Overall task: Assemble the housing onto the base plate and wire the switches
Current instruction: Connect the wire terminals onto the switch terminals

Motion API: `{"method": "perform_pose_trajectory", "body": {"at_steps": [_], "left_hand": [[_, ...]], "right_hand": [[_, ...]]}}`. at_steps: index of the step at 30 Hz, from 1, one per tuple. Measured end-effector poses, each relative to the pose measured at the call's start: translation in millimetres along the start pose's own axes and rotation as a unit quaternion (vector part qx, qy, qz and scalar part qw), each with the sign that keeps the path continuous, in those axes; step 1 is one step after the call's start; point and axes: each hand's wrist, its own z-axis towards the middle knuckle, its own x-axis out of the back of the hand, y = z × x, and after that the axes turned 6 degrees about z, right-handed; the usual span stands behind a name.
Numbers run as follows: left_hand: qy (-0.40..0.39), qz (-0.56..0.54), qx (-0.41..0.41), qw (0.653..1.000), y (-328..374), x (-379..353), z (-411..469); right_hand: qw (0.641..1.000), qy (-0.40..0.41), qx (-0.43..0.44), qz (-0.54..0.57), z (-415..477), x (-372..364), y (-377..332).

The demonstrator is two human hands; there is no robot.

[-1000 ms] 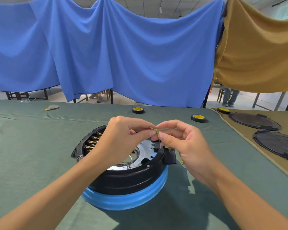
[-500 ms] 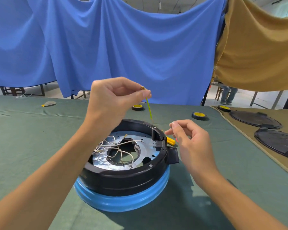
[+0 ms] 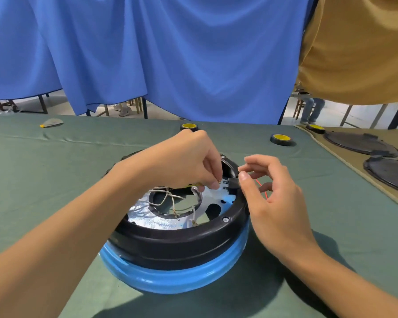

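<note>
The switch sits in the R side of the black housing, on the inside of the ring wall. Its little metal legs stick out flat & point left, twd the middle of the ring. That line is what counts: I think the wire end has to slide on along it, going left to right.

The yellow wire lies almost on the same line. Its tip is just left of the legs, v. near, maybe touching; too small to tell. The left hand pinches the wire close to its tip w/ thumb & finger, other fingers curled in. It's the nearer hand for the push, as it comes from the open side of the legs.

The right hand is on the other side, outside the ring. Its thumb tip rests on the back of the switch, fingers bent & spread above. Can't tell if it really pinches anything. A thin red wire runs by its fingers. My guess: the thumb backs the switch vs the push.

The shiny base plate shows inside the housing, w/ loose white wires across its hole. A blue bowl is under it all, on the green bench. Far off: 2 tape rolls, & black lids far right.
</note>
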Motion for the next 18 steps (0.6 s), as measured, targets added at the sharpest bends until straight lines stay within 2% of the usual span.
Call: {"method": "perform_pose_trajectory", "body": {"at_steps": [6, 14, 18], "left_hand": [[-0.002, 0.000, -0.010, 1.000, -3.2, -1.3, -1.5], [0.006, 0.003, -0.028, 1.000, -4.5, -9.1, -0.1], [0.017, -0.004, -0.035, 0.999, -5.8, -9.4, 0.2]], "right_hand": [[1.000, 0.001, -0.014, 0.024, 2.5, -1.3, 4.1], [0.994, 0.016, -0.090, 0.058, 5.1, -4.1, 6.3], [0.994, 0.015, -0.101, 0.045, 4.1, -6.9, 5.9]]}}
